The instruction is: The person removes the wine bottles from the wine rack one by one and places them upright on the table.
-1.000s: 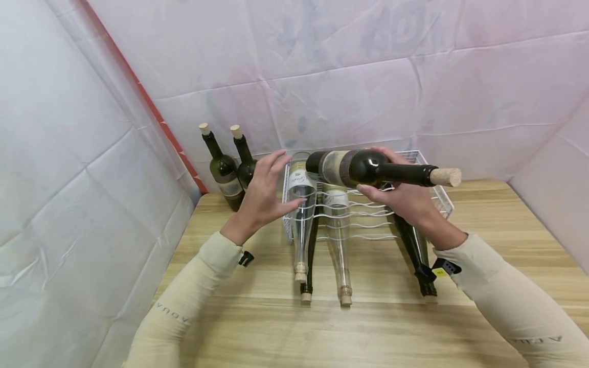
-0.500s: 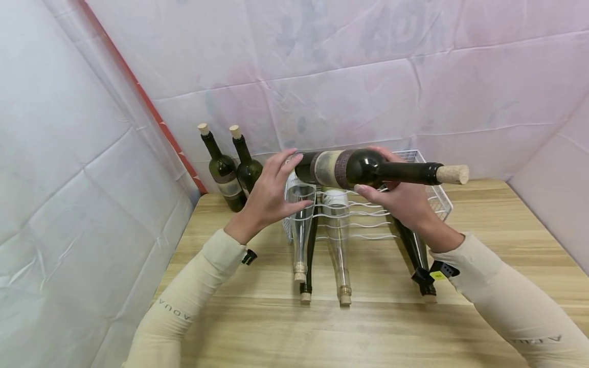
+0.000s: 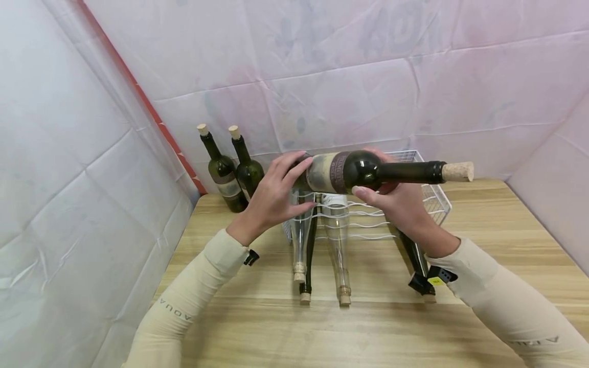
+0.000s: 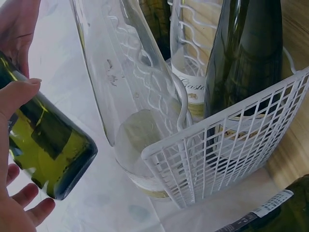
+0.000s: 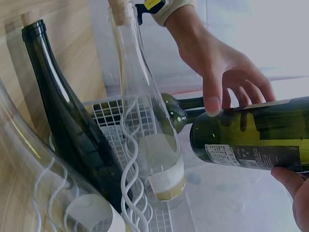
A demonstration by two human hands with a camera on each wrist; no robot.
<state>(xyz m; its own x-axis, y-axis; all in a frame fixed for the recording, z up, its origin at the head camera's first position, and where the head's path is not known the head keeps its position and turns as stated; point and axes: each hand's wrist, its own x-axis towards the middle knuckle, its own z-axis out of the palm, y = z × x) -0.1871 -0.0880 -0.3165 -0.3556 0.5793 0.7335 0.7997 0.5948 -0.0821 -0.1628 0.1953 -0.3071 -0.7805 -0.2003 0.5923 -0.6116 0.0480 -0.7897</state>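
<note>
A dark green wine bottle [image 3: 363, 169] with a cork and a cream and purple label lies level above the rack, its neck pointing right. My right hand [image 3: 405, 204] grips it near the shoulder, thumb in front and fingers behind. Around the base end is my left hand [image 3: 276, 191], fingers over the top side and thumb below. The right wrist view shows the left thumb [image 5: 212, 104] against the base of the glass. Beneath is a white wire rack [image 3: 437, 197] holding clear bottles [image 3: 338, 245] and dark bottles [image 3: 416, 255], necks toward me.
Two corked green bottles [image 3: 223, 176] stand upright left of the rack. The wooden table [image 3: 349, 337] extends in front of it. White sheeting [image 3: 349, 76] hangs behind and at both sides.
My left hand has moved right and taken hold of the bottle's base end. The bottle has rolled slightly, showing more of its label, and its neck has shifted a little right.
</note>
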